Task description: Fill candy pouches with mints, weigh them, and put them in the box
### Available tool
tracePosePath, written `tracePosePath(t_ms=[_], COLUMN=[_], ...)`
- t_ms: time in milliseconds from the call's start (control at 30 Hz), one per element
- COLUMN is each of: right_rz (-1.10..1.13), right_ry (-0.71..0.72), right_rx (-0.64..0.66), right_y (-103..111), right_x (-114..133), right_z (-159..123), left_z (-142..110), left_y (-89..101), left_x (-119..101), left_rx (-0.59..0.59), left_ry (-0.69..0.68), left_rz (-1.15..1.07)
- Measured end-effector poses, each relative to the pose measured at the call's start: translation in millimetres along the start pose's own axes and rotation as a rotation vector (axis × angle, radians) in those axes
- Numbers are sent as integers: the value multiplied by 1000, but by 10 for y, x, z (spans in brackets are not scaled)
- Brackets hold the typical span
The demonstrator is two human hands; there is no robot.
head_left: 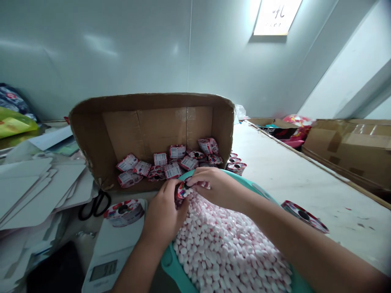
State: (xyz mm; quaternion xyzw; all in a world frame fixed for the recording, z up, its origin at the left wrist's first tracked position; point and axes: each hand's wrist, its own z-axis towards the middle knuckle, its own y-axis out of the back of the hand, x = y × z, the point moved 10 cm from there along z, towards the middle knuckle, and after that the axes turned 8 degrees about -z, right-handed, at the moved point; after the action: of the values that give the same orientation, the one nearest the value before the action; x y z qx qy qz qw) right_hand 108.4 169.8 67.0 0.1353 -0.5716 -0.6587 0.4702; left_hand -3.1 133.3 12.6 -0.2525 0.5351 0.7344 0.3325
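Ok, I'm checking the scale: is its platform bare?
No, a patterned packet rests on the scale.

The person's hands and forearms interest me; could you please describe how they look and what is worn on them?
The left hand and right hand wear no gloves. The left forearm and right forearm show no sleeves, watch or bracelet. No ring shows, though some fingers are partly hidden.

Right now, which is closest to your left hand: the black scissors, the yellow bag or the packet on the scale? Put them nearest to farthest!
From the left hand, in the head view:
1. Packet on the scale, just left of it
2. Black scissors, farther left
3. Yellow bag, far left, at the back
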Motion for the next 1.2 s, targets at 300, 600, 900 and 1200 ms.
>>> tracePosePath(t_ms=[300, 600, 900, 1200], right_rz=[100, 188, 108, 12], right_ry=[-132, -180, -15, 252], right_rx=[-108, -18, 20, -121], right_y=[-15, 3, -85, -84], right_x=[-101, -77, 13, 78], right_z=[28, 6, 47, 30], left_z=[18, 21, 13, 23], left_y=[-19, -25, 3, 7], left_x=[5, 13, -17, -16], left_rx=[13, 24, 48, 66], left_ry=[4, 50, 63, 30], left_rz=[-13, -15, -44, -31])
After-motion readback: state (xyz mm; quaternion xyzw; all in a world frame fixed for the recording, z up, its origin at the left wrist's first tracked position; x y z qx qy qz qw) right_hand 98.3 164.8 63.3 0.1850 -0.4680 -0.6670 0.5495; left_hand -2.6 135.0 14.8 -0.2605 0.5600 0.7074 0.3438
